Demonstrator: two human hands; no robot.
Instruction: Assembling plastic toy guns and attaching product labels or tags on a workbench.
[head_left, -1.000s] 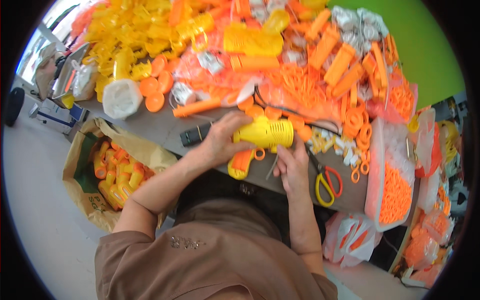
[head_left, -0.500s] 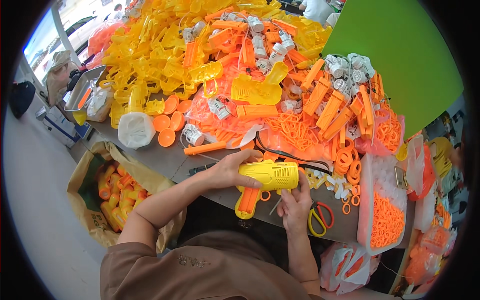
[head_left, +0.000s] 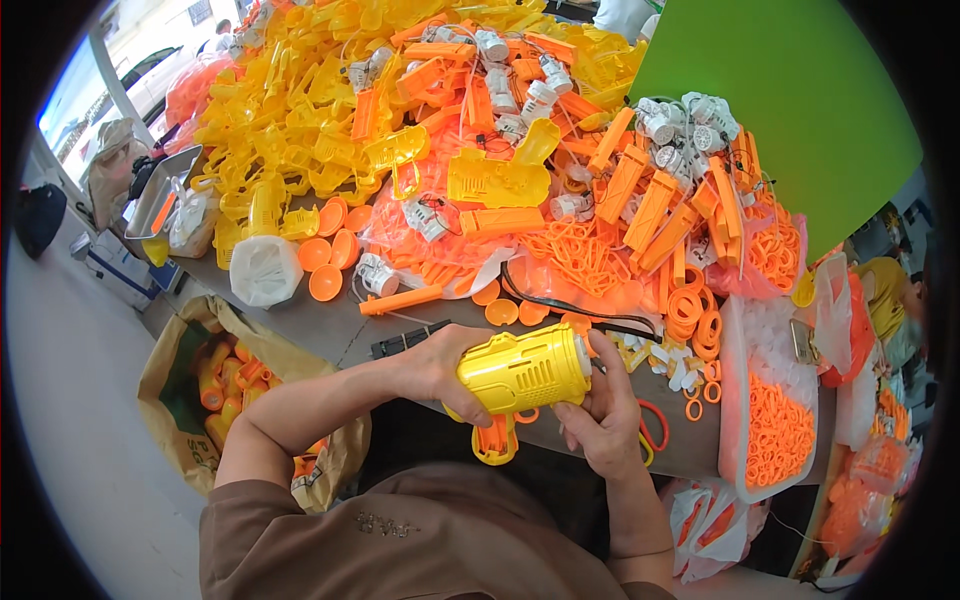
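Note:
A yellow toy gun point(head_left: 525, 371) with an orange panel in its grip is held between my two hands above the table's near edge. My left hand point(head_left: 445, 368) is closed around its rear end, thumb along the near side. At the front end, my right hand point(head_left: 603, 415) grips the rim, with the thumb below and the fingers curled round the far side. A whitish part shows inside the front opening. Below the body, the grip points toward me, and an orange ring point(head_left: 527, 416) is seen beside it. Scissors point(head_left: 655, 428) with red and yellow handles lie partly hidden behind my right hand.
Yellow shell halves point(head_left: 300, 110) are heaped at the back left. Orange battery boxes point(head_left: 650, 210) wired to white motor units fill the middle. Orange cups point(head_left: 325, 282) lie nearer. A clear bin point(head_left: 735, 400) holds small orange rings at right. A paper sack point(head_left: 165, 375) of yellow-orange pieces stands at left.
The toy gun has turned so its front opening faces more to the right and its front end sits higher. My right hand has shifted up and right, covering more of the scissors.

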